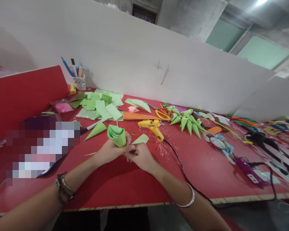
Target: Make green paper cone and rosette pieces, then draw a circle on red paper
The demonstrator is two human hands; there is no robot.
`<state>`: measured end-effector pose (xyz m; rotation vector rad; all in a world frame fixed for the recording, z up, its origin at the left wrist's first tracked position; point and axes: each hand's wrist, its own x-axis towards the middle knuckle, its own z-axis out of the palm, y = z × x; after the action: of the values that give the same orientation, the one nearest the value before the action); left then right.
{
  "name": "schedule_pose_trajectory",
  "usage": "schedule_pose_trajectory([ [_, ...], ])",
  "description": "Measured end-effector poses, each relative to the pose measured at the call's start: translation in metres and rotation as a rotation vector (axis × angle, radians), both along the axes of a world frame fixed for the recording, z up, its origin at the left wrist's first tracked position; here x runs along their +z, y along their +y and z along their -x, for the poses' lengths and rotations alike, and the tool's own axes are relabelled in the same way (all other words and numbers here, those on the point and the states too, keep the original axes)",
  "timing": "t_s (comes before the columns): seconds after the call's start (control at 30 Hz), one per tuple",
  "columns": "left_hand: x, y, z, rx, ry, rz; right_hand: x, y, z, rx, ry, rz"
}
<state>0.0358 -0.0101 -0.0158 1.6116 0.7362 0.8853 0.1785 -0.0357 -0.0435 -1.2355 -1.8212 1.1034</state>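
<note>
My left hand (113,150) is closed round a rolled green paper cone (117,136), whose wide open end points up and toward the left. Against it, my right hand (142,157) has its fingers pinched together near the cone's narrow end; what they grip is mostly hidden. A pale green paper piece (141,139) shows just behind the right hand. Left of the hands lies a finished-looking green cone (96,130). The yellow glue gun (152,127) rests on the red table (125,189) beyond the right hand.
Green paper sheets (101,107) are piled at the back left. Scissors (163,114) and a cluster of green cones (188,121) lie at the back right. A black cable (180,163) runs past my right forearm. A purple power strip (251,173) sits at the right.
</note>
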Motion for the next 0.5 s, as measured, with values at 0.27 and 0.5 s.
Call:
schedule_pose_trajectory([
  [0.27, -0.002, 0.004, 0.006, 0.170, 0.164, 0.004, 0.008, -0.004, 0.001, 0.105, -0.018, -0.023],
  [0.5, -0.011, 0.015, 0.008, 0.325, 0.284, -0.040, 0.008, -0.003, 0.000, 0.071, -0.018, 0.005],
])
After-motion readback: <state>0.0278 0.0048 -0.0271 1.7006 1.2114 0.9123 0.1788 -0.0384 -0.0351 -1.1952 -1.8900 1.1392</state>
